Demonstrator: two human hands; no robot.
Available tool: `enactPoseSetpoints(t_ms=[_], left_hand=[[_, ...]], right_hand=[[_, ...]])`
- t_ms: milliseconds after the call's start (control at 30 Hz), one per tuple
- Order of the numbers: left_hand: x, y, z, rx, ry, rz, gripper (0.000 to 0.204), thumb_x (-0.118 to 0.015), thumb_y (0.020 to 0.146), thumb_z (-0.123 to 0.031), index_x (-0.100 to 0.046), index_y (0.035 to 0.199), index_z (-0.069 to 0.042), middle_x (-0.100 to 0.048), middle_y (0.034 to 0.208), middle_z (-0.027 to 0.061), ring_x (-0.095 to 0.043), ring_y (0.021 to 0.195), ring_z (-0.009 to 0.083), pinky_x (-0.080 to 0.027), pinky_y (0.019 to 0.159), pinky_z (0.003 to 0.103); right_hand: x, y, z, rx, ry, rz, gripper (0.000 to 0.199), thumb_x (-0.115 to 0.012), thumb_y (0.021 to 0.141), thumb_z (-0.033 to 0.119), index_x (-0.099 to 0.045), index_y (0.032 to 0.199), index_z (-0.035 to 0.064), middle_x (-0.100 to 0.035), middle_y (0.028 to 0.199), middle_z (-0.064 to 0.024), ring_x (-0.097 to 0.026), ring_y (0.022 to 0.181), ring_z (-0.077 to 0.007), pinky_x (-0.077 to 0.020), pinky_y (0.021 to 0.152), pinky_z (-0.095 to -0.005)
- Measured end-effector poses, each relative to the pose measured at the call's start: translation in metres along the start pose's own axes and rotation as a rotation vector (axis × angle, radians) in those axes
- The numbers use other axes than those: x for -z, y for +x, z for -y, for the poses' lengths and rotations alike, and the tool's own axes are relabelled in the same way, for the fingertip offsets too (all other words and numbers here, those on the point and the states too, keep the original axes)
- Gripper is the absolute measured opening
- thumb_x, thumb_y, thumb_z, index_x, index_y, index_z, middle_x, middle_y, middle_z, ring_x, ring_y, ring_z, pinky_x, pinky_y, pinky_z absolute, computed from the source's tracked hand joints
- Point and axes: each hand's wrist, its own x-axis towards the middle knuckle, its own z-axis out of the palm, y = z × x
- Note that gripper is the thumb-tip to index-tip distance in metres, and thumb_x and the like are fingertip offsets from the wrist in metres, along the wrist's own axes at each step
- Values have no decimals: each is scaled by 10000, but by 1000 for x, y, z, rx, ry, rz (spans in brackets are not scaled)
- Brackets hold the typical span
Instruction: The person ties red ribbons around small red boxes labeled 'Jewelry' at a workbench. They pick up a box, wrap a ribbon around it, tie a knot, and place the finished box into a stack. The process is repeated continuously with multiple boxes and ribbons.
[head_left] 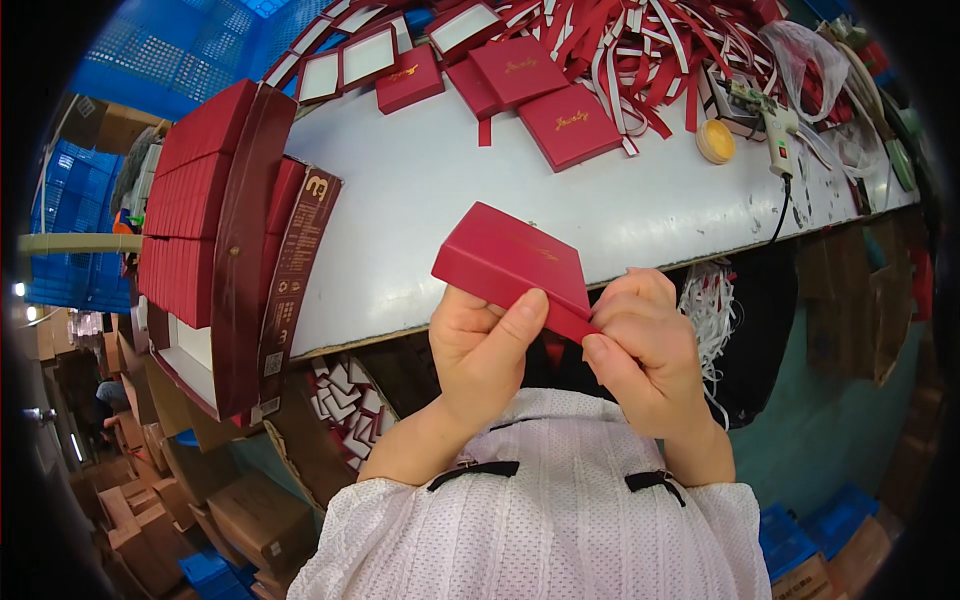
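Note:
In front of my chest, above the table's near edge, a small red lidded box [510, 255] with gold script on top is tilted in my grip. My left hand [480, 345] is closed round its near left side, thumb pressed along the front. My right hand [645, 350] is at the box's right corner, its fingers curled and pinching a red strip [570, 322] against the box. How the strip joins the box is hidden by the fingers.
More red boxes [570, 125] and open trays lie at the back. Beyond them is a pile of red and white strips [640, 60]. A carton [300, 260] packed with red boxes stands left. A yellow round tin [715, 141] and a corded glue gun [778, 140] lie right.

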Motion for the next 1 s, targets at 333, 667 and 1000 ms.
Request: enactPoseSetpoints(t_ms=[333,667,1000], left_hand=[[2,2,2,-18,-163,-94,264,-445,816,-86,-402,1060,4,-496,1026,133,-517,933,223,-447,781,352],[24,5,-10,278,-1027,-49,263,-351,857,-135,-423,1011,65,-462,1079,219,-462,1021,327,-373,872,492],[7,0,17,140,-640,-25,327,-390,856,-234,-399,1090,-5,-430,1146,133,-427,1065,248,-363,891,390]], right_hand=[[10,-3,-9,-371,119,44,80,-572,702,68,-574,718,-11,-540,578,-104,-515,486,-181,-389,462,-268],[20,-3,-29,-297,330,-74,234,-516,739,1,-564,968,14,-552,590,-38,-495,500,-58,-395,469,-186],[2,-6,-23,-260,267,-129,212,-522,745,-1,-555,954,-6,-578,688,-74,-535,535,-100,-423,489,-208]])
